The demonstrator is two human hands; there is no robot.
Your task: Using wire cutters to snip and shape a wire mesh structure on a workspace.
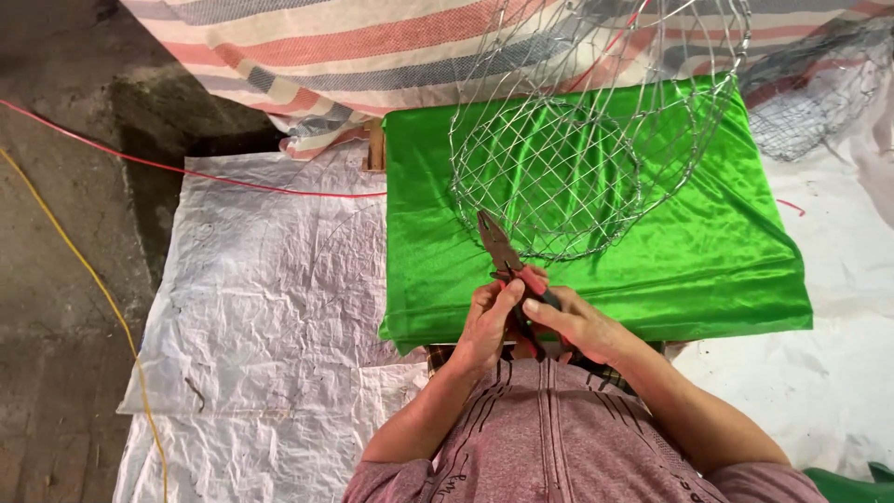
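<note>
Closest in, the striped maroon shirt (549, 438), and just above it both hands are bunched together over the near edge of the green satin cloth (708, 251). The left hand (486, 326) is curled shut around the red-handled pliers (507, 265) — the right hand (577, 324) pinches the same handles from the other side, index finger laid along them. The plier nose points up and touches the lower rim of the wire mesh basket (587, 140); whether it actually bites a wire, I cannot tell. The basket looks well along — a round diamond-lattice bowl with a finished-looking ring at its base, standing tilted on the cloth, its upper part running out of view. Its wire is thin, bright and springy-looking. More dark mesh (810, 102) lies far right, with white woven sheeting (270, 279) spread beneath.
</note>
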